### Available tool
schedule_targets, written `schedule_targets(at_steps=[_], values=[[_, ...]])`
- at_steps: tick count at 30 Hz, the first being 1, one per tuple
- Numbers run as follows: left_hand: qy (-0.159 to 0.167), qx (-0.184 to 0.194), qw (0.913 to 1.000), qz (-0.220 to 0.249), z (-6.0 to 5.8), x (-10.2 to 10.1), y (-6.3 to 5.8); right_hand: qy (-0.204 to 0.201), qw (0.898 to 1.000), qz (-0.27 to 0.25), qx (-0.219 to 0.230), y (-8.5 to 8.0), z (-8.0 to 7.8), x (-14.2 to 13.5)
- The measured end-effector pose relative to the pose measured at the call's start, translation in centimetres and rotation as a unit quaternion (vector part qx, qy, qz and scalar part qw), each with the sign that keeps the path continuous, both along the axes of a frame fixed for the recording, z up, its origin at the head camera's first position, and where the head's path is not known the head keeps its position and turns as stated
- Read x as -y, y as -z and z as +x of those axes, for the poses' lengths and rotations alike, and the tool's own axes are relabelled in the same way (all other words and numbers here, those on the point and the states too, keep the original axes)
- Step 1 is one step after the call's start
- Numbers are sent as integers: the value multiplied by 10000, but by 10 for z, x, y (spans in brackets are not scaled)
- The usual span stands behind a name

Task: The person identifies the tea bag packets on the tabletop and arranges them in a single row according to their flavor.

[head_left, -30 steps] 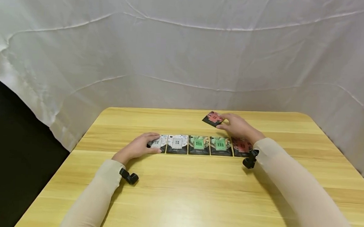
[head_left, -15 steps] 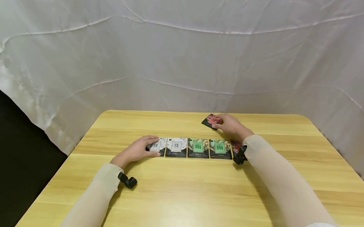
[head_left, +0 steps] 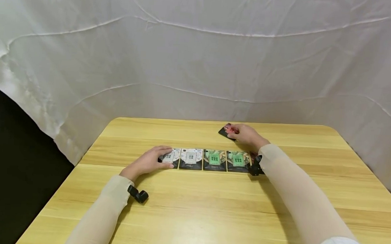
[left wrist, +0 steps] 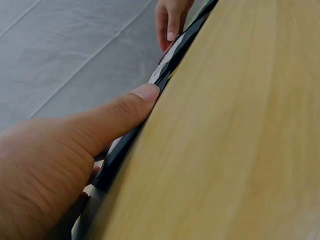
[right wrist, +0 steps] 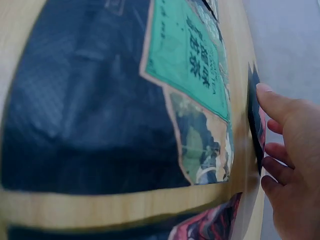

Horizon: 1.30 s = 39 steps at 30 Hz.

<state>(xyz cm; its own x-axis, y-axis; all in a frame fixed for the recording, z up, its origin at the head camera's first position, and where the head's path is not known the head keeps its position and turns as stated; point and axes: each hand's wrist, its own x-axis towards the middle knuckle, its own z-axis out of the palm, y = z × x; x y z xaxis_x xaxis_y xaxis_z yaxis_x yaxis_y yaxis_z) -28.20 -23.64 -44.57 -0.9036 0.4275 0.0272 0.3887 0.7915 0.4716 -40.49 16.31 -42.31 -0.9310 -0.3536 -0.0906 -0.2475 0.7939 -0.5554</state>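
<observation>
In the head view, flat square packets lie in a row: a white one (head_left: pixel 191 158) beside a white end packet (head_left: pixel 169 156), then two green-labelled packets (head_left: pixel 214 159). A red packet in the row is mostly hidden behind my right wrist. My left hand (head_left: pixel 149 159) rests on the left end packet, its thumb along the near edge and a finger at the far edge. Behind the row, my right hand (head_left: pixel 246 135) holds another red-and-black packet (head_left: pixel 226 131) by its right side. The right wrist view shows that packet (right wrist: pixel 256 120) between thumb and curled fingers.
The packets lie on a wooden table (head_left: pixel 191 206) with rounded back corners. A pale cloth (head_left: pixel 198 63) hangs behind it and along the sides. Dark space (head_left: pixel 7 171) lies past the left edge. Each wrist carries a small black camera (head_left: pixel 138 194).
My right hand has shifted slightly left, covering more of the red packet it holds. My right wrist now hides more of the red packet in the row. My left hand stays put.
</observation>
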Motion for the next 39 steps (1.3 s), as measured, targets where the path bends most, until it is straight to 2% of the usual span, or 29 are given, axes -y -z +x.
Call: schedule_targets(at_steps=[12,16,22,27,32,39], values=[[69,-9,10000,-37,-1,-3,-1,19,9980,599,-183,-4,1,-7],[78,-40,9999,-56,-3,-3,0,-237,9977,617,-141,-5,0,-12],[110,-72,9999,-71,-5,-3,1,-769,9910,1092,-130,-8,-1,-20],[92,-97,9999,-78,-6,-2,1,-942,9909,951,-107,-11,-1,-25],[82,-80,9999,-80,-7,-1,1,-922,9928,754,-91,-12,-1,-29],[61,-24,10000,-38,-8,0,3,-565,9959,692,-102,-10,-2,-37]])
